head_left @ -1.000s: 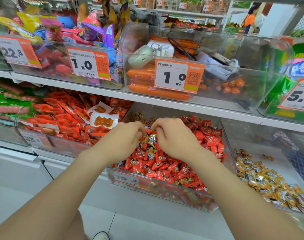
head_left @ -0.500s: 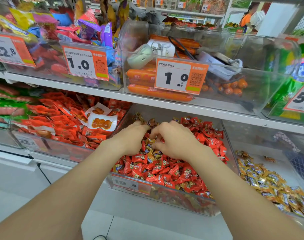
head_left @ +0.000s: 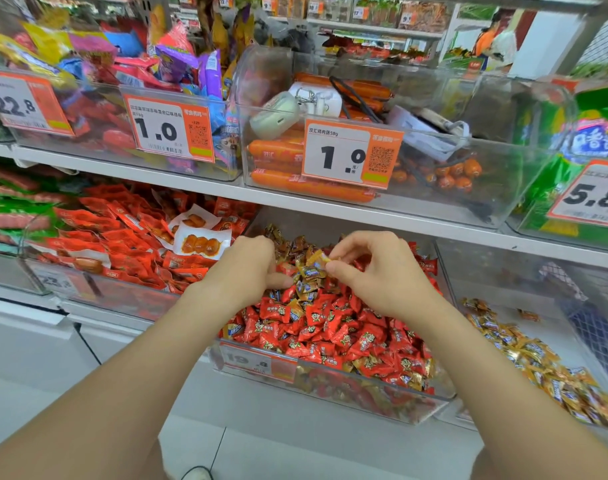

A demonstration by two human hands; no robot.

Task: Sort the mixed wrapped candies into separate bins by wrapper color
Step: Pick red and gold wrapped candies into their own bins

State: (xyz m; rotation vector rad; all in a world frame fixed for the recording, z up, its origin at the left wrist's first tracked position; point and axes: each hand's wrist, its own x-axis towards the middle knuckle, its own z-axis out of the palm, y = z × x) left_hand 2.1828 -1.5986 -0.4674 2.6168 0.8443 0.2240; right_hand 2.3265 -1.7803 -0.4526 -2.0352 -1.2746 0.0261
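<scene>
One gold foil-wrapped candy (head_left: pixel 317 260) is pinched in the grip of the right hand (head_left: pixel 375 278), above the clear plastic bin of mostly red wrapped candies (head_left: pixel 382 396). The left hand (head_left: pixel 250 268) curls into the heap; its grip cannot be judged. Risk: the light fingertip pinch slips during transfer to the neighbouring gold-candy bin (head_left: pixel 500 282), dropping the piece among the reds.

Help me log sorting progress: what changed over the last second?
The right hand has risen from the pile of red and gold wrapped candies and now pinches a small gold-wrapped candy between thumb and forefinger. The left hand stays curled in that pile, inside the clear plastic bin.
</scene>
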